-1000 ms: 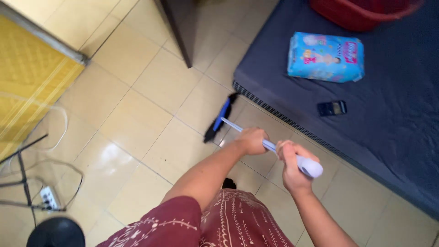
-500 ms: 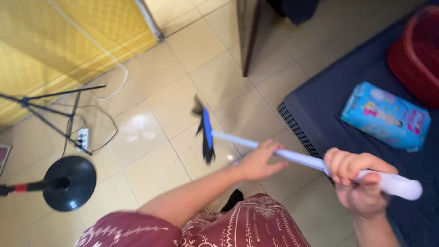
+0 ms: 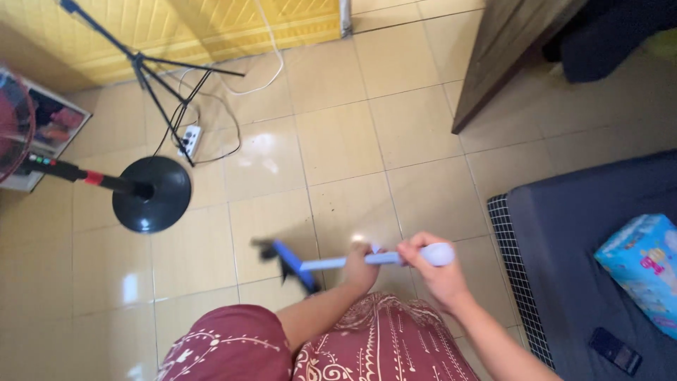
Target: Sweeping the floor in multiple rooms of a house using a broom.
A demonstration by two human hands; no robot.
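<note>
Since half a second ago: blue-headed broom with black bristles [image 3: 288,262] swung leftward, lower on glossy beige floor tiles [image 3: 338,148]; view rotated, round black fan base [image 3: 151,194] now nearer centre. Left hand [image 3: 361,264] wrapped around mid-shaft of smooth pale plastic handle [image 3: 381,259], right hand [image 3: 436,271] fisted near its rounded end. Dark fabric mattress [image 3: 578,240] with soft light-blue packet [image 3: 642,268] at right.

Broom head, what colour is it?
Blue with black bristles; the broom head shows best in the head view.
</note>
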